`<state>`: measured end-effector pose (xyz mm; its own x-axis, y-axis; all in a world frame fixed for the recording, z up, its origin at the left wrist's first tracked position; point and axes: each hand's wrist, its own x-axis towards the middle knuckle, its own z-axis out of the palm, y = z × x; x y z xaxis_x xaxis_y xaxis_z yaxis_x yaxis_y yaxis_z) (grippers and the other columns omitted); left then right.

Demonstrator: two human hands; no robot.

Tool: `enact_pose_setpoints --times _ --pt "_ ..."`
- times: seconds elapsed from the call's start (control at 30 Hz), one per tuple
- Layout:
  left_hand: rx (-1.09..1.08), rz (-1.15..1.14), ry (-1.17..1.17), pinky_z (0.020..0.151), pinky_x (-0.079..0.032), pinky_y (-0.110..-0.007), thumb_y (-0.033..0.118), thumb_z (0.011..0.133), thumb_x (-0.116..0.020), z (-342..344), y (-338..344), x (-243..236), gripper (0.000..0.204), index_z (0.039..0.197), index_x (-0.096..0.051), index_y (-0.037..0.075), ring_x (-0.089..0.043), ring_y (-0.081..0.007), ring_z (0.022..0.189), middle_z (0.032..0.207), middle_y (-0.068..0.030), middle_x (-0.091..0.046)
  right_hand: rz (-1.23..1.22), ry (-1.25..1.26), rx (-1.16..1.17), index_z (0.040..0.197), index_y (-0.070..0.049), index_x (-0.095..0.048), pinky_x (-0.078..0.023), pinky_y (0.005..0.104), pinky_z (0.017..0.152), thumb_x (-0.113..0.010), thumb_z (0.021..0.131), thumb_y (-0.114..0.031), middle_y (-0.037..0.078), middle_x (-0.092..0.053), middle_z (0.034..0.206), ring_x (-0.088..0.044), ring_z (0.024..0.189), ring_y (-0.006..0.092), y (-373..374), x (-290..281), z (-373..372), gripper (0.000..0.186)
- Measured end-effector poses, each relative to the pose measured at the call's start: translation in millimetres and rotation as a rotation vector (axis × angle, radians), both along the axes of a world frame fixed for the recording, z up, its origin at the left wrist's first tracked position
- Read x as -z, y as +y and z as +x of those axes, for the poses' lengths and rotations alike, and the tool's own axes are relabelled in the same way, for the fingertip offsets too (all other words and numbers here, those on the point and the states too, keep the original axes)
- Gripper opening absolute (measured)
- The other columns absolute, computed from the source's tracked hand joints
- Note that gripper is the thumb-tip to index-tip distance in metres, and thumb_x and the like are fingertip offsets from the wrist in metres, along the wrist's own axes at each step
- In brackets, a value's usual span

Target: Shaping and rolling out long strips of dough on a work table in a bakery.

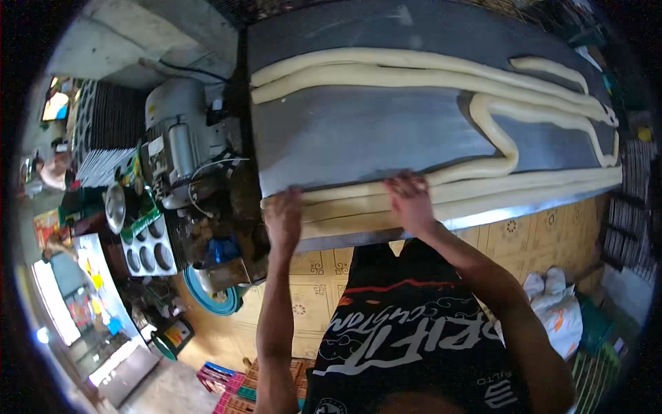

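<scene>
Long pale dough ropes lie along a grey metal table (358, 134). At the near edge several ropes (524, 188) run side by side. My left hand (283, 219) rests on their left ends, palm down with its fingers reaching over the dough. Farther right, my right hand (412, 203) lies across the same ropes, fingers stretched forward on the rearmost one. From beside it, this rope bends back into a loose curved length (493, 127) that winds toward the table's right end. Two thick ropes (365, 65) stretch across the far side. The undersides of my fingers are hidden.
A grey motor (176, 117) with machinery stands left of the table. Beyond it are stacked dark trays (110, 117) and a cupped baking tray (148, 252). A coiled blue hose (214, 293) lies on the tiled floor (321, 272). White sacks (555, 310) sit at the right.
</scene>
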<state>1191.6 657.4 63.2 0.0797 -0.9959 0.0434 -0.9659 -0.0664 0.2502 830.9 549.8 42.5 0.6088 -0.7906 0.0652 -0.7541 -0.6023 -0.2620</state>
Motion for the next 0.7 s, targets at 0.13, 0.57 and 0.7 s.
enact_pose_setpoints --times 0.13,0.57,0.7 --pt "0.014 -0.004 0.164 0.112 -0.042 -0.048 0.01 0.082 -0.075 33 -6 -17 0.055 0.137 -0.072 0.013 -0.061 -0.0292 0.127 0.138 -0.0069 -0.069 0.33 -0.29 -0.116 0.137 -0.006 -0.059 -0.043 0.0489 0.109 -0.069 0.087 -0.015 0.015 -0.061 0.143 -0.061 0.115 0.0337 17 14 100 0.051" --pt "0.191 -0.21 0.328 0.109 -0.044 -0.049 0.014 0.085 -0.082 -177 -62 23 0.053 0.136 -0.069 0.011 -0.061 -0.0349 0.125 0.132 -0.0138 -0.069 -0.335 -0.017 0.347 0.127 -0.004 -0.062 -0.046 0.0502 0.09 -0.076 0.083 -0.046 0.016 -0.058 0.123 -0.06 0.102 0.0363 -199 -21 -201 0.063" --pt "0.252 -0.168 0.424 0.108 -0.046 -0.049 0.015 0.084 -0.081 -352 -132 9 0.054 0.135 -0.069 0.003 -0.062 -0.0386 0.125 0.139 -0.0167 -0.068 -0.013 0.159 0.35 0.119 -0.01 -0.066 -0.048 0.0503 0.093 -0.084 0.076 -0.041 0.013 -0.056 0.116 -0.06 0.104 0.0355 -231 -13 -270 0.056"
